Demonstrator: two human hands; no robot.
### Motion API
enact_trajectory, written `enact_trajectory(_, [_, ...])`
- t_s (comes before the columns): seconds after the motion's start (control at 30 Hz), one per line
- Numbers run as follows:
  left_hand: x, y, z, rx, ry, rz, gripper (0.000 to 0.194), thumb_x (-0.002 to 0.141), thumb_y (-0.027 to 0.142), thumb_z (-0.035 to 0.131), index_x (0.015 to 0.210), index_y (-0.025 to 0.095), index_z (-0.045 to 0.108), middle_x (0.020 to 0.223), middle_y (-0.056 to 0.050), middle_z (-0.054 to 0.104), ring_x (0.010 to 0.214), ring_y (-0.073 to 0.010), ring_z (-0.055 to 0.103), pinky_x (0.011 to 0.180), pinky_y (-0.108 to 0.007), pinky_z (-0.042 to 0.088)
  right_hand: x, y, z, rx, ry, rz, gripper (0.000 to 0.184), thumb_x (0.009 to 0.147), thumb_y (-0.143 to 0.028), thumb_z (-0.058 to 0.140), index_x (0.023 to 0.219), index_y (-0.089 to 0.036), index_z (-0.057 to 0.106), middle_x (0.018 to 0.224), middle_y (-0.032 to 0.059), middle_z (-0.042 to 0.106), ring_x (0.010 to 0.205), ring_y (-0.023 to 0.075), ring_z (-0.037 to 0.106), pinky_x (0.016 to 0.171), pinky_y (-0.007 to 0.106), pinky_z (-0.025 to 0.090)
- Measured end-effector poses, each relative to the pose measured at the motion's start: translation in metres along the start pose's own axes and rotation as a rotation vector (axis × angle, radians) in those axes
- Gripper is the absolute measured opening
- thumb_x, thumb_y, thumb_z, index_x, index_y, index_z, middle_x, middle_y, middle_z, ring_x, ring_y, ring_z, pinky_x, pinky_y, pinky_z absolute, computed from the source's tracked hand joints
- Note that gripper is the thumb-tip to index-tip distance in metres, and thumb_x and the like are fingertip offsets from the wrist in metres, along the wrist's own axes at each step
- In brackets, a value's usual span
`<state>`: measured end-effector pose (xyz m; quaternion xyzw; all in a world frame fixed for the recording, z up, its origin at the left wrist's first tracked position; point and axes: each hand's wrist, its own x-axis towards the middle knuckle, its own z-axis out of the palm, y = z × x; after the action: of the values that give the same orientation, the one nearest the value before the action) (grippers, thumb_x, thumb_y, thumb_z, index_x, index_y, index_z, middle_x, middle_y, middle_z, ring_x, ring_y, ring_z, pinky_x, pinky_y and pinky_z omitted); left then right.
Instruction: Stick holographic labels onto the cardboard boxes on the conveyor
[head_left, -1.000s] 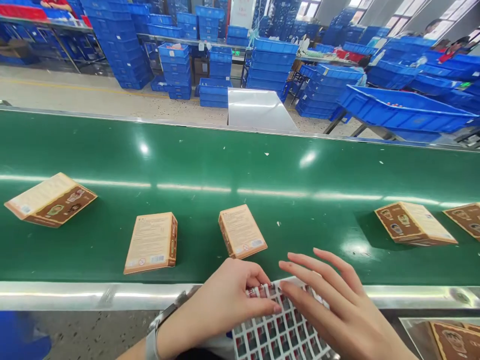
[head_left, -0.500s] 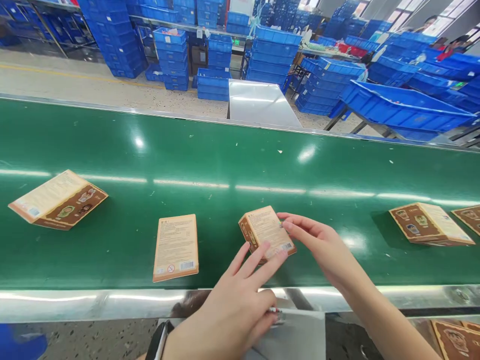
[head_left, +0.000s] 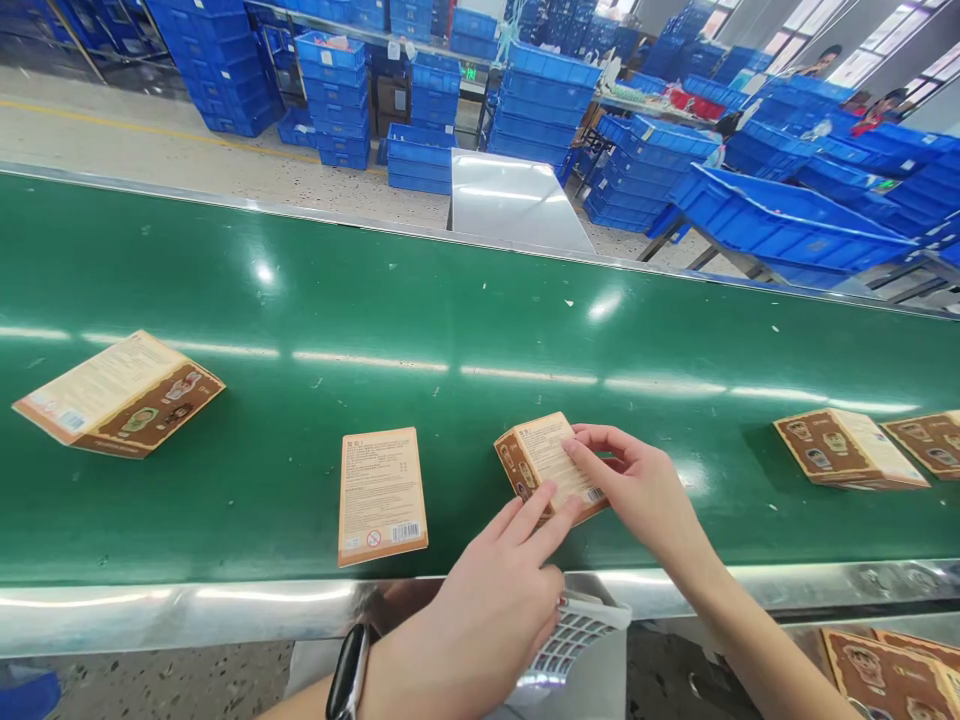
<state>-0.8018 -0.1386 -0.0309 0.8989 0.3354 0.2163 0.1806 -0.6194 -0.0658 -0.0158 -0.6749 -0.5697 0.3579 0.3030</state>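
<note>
A small brown-and-cream printed carton [head_left: 551,450] lies on the green conveyor belt [head_left: 360,280] in front of me. My right hand [head_left: 637,480] grips its right edge between thumb and fingers. Two fingers of my left hand [head_left: 502,590] stretch onto the carton's lower front. The other fingers of that hand curl around something small, mostly hidden, with a bit of red showing. Below them is a white grid-patterned basket [head_left: 574,635], partly covered by the hand. Left of the hands, another carton [head_left: 382,495] rests with its text and barcode side up.
One carton [head_left: 124,395] lies at the far left of the belt, and another carton [head_left: 844,445] lies at the right. More brown cartons [head_left: 885,670] sit at the lower right. A metal rail [head_left: 187,610] edges the belt. Blue crates [head_left: 795,220] stand beyond it.
My right hand has left the white grid and taken hold of the carton. My left hand has moved up to touch it. The nearby cartons sit farther right in view.
</note>
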Motion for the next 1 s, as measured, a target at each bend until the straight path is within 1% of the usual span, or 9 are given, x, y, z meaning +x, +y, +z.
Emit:
enact_trajectory(0.1, [0.006,0.002,0.002,-0.017,-0.010,-0.006,0.016,0.089,0.017,0.067,0.075,0.011,0.073,0.155,-0.020,0.044,0.147,-0.0342,0.037,0.119,-0.042,0.039,-0.001,0.008,0.004,-0.177,0.175,-0.197,0.037,0.079,-0.058,0.059,0.080,-0.021,0.065,0.114,0.0135,0.069,0.083,0.0254,0.063,0.069,0.039,0.051])
enact_trajectory(0.23, [0.012,0.001,0.006,-0.081,-0.031,-0.004,0.015,0.087,0.015,0.068,0.074,0.011,0.072,0.157,-0.020,0.041,0.148,-0.0347,0.033,0.121,-0.044,0.036,0.002,0.013,0.000,-0.288,0.405,-0.304,0.052,0.084,-0.055,0.061,0.120,-0.017,0.055,0.124,0.0185,0.060,0.092,0.0269,0.063,0.073,0.042,0.053])
enact_trajectory(0.33, [0.012,0.001,0.004,-0.223,-0.010,-0.006,0.011,0.089,0.017,0.068,0.080,0.012,0.071,0.160,-0.017,0.037,0.149,-0.0324,0.032,0.122,-0.044,0.033,-0.008,0.003,-0.017,-0.317,0.472,-0.437,0.039,0.089,-0.045,0.059,0.117,-0.017,0.057,0.113,0.0153,0.064,0.093,0.0261,0.065,0.080,0.043,0.054])
enact_trajectory(0.37, [0.011,0.002,0.002,-0.292,0.006,-0.015,0.010,0.090,0.018,0.067,0.084,0.013,0.071,0.160,-0.015,0.038,0.148,-0.0304,0.035,0.122,-0.043,0.033,-0.017,-0.002,-0.025,-0.307,0.408,-0.472,0.030,0.092,-0.043,0.057,0.111,-0.020,0.060,0.106,0.0124,0.067,0.091,0.0252,0.066,0.080,0.040,0.055])
enact_trajectory(0.43, [0.008,0.004,-0.006,-0.454,0.010,-0.098,0.009,0.092,0.022,0.066,0.089,0.016,0.072,0.144,-0.012,0.059,0.132,-0.0252,0.056,0.112,-0.036,0.045,-0.038,-0.013,-0.040,-0.266,0.095,-0.484,0.019,0.095,-0.041,0.056,0.098,-0.024,0.066,0.094,0.0059,0.072,0.086,0.0224,0.069,0.076,0.033,0.056])
enact_trajectory(0.5, [0.005,0.008,-0.015,-0.622,-0.050,-0.272,0.010,0.092,0.026,0.067,0.089,0.018,0.073,0.105,-0.005,0.077,0.096,-0.0180,0.071,0.084,-0.026,0.054,-0.061,-0.019,-0.051,-0.244,-0.272,-0.430,0.017,0.093,-0.043,0.063,0.093,-0.027,0.070,0.087,0.0008,0.074,0.079,0.0196,0.070,0.068,0.027,0.056])
enact_trajectory(0.57, [0.003,0.012,-0.024,-0.756,-0.150,-0.447,0.011,0.088,0.028,0.070,0.087,0.019,0.075,0.076,0.002,0.074,0.068,-0.0124,0.065,0.061,-0.020,0.047,-0.079,-0.018,-0.057,-0.261,-0.478,-0.387,0.015,0.090,-0.043,0.070,0.088,-0.028,0.071,0.080,-0.0031,0.073,0.070,0.0163,0.069,0.062,0.023,0.053])
enact_trajectory(0.7, [-0.002,0.013,-0.038,-0.891,-0.271,-0.538,0.017,0.083,0.034,0.075,0.088,0.018,0.076,0.071,0.003,0.070,0.062,-0.0098,0.056,0.055,-0.018,0.038,-0.093,-0.008,-0.058,-0.276,-0.501,-0.409,0.025,0.097,-0.037,0.061,0.076,-0.025,0.067,0.066,-0.0047,0.066,0.056,0.0124,0.060,0.053,0.021,0.046])
enact_trajectory(1.0, [-0.001,0.019,-0.044,-0.865,-0.249,-0.476,0.026,0.096,0.025,0.054,0.089,0.016,0.077,0.077,0.000,0.071,0.066,-0.0103,0.053,0.062,-0.019,0.037,-0.094,-0.010,-0.051,-0.180,-0.413,-0.357,0.022,0.095,-0.035,0.060,0.077,-0.025,0.069,0.071,-0.0016,0.070,0.061,0.0156,0.064,0.054,0.024,0.050])
